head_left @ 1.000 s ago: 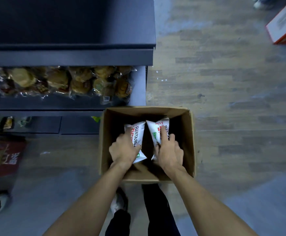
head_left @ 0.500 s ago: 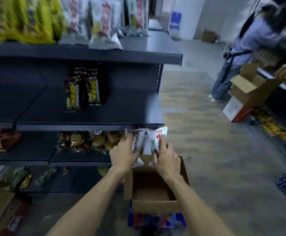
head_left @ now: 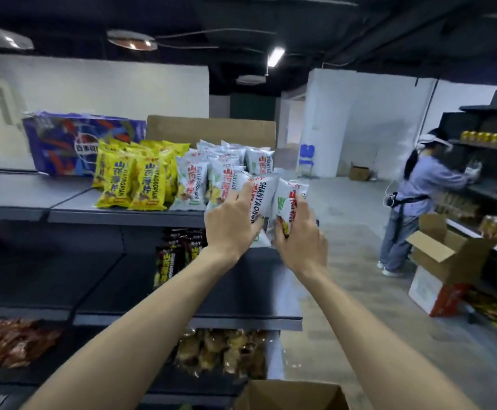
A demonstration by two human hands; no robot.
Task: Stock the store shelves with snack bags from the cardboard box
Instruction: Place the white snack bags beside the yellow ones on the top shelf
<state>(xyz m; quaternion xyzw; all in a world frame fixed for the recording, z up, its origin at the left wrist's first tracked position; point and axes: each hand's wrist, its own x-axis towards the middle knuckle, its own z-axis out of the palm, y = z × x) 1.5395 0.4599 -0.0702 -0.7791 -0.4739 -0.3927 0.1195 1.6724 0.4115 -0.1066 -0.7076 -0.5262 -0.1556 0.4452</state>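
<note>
- Here, left hand (head_left: pixel 231 223) and right hand (head_left: pixel 302 241) each grip a white bag (head_left: pixel 263 196), fingers curled round it.
- Bags look light, puffy, crushable; hold mid-body, gently.

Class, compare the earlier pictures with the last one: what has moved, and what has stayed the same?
Both hands rose from inside the cardboard box to the top shelf. The left hand and right hand carried two white bags up beside the white bags already stocked there. Unchanged: each hand grips its own bag, and the box sits on the floor.

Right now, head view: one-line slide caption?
Left hand and right hand each hold a white snack bag at the top shelf.
</note>
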